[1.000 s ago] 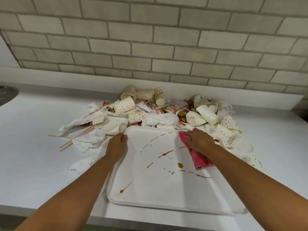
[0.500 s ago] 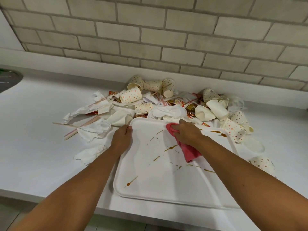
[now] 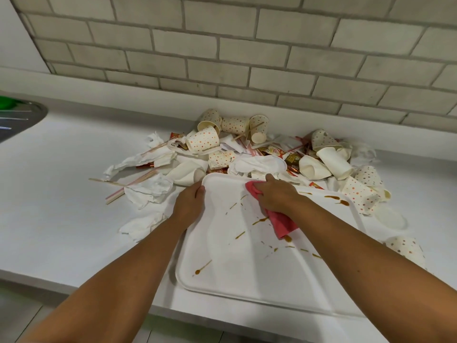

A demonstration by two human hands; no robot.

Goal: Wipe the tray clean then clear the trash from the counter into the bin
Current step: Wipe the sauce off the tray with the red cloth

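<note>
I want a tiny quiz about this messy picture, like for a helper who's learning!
1. True or false: the tray is already spotless.
2. What does the right hand hold? A a sponge, B the pink cloth, C a cup.
3. Missing word: the left hand holds the tray's far ___.
Key: 1 false, brown stains show on it; 2 B; 3 corner.

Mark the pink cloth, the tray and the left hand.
pink cloth [image 3: 283, 222]: head view, on its loose end lying on the tray.
tray [image 3: 247, 273]: head view, on a bare patch of its floor.
left hand [image 3: 190, 203]: head view, on the back of the hand.
</note>
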